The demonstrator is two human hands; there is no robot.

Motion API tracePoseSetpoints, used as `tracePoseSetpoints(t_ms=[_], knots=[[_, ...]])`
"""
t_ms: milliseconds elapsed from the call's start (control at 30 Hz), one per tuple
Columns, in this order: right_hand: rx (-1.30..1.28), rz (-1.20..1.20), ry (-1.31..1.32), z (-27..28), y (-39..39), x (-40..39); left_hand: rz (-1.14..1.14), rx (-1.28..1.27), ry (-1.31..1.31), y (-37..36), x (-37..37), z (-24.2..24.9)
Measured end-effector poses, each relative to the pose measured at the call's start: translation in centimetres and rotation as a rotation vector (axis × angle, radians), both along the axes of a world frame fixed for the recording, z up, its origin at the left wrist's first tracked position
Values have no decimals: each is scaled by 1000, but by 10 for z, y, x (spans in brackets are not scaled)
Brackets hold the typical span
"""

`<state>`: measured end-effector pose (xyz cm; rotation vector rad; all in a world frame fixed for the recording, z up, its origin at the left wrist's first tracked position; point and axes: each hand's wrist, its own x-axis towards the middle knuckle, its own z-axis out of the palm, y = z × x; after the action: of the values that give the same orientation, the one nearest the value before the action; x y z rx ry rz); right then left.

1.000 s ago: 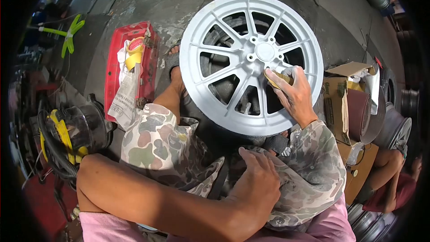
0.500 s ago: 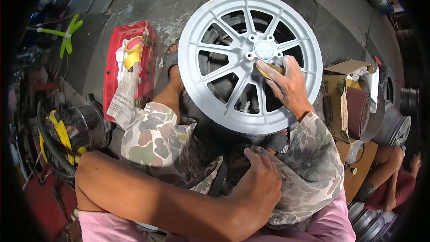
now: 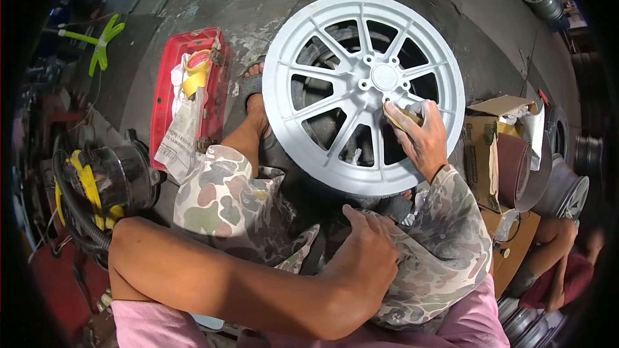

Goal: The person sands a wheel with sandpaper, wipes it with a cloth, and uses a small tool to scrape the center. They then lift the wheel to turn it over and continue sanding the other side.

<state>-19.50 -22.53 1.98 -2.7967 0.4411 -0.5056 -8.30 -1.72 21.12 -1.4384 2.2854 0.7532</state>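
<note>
A pale grey alloy wheel (image 3: 385, 77) with several spokes lies face up in front of me, on top of a dark tyre. My right hand (image 3: 427, 143) is closed on a folded piece of yellow sandpaper (image 3: 411, 113), at the lower edge of the wheel's hub between the spokes. The fingers cover much of the sandpaper. Draped over my right knee in camouflage trousers (image 3: 445, 238), my left hand (image 3: 369, 248) is empty, with its fingers loosely stretched out.
Left of the wheel, a red toolbox (image 3: 157, 116) holds yellow tape rolls (image 3: 195, 77) and newspaper (image 3: 180, 138). A black vacuum-like drum (image 3: 132, 177) stands farther left. At right are a cardboard box (image 3: 478, 154), a brown abrasive roll (image 3: 514, 171) and another person (image 3: 558, 264).
My right hand and the sandpaper sit slightly lower and farther right on the hub. The view has shifted a little; my left hand stays on the knee.
</note>
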Motion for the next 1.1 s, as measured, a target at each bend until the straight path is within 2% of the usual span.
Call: tracePoseSetpoints(t_ms=[33,100,133,200,233,300,433,533,600,833,933,1000,1100], knots=[[0,-4,-26,0,1,1,-1,-1,-1,3,0,-2],[-51,-1,-103,-1,3,9,-41,-251,53,13,0,-9],[-61,-18,-11,3,1,14,-51,-250,56,17,0,-12],[-88,-10,-40,5,2,17,3,-337,235,20,3,-13],[-91,-2,-41,4,2,13,11,-341,232,18,1,-13],[-10,-11,-50,3,6,-1,-26,-81,18,7,-3,-7],[-43,-7,-96,4,7,12,-45,-133,11,9,-3,-8],[-31,-26,-54,6,6,14,-40,-288,94,13,-5,-13],[-11,-31,-58,2,10,2,-47,-37,-2,4,-6,-7],[-64,-42,-50,9,8,13,-57,-173,68,9,-9,-11],[-7,-12,-75,5,9,7,-21,-47,4,11,-5,-11],[13,-26,-108,4,12,5,-48,-354,127,22,12,-7],[-56,-32,-85,8,9,17,-68,-278,55,19,-4,-12]])
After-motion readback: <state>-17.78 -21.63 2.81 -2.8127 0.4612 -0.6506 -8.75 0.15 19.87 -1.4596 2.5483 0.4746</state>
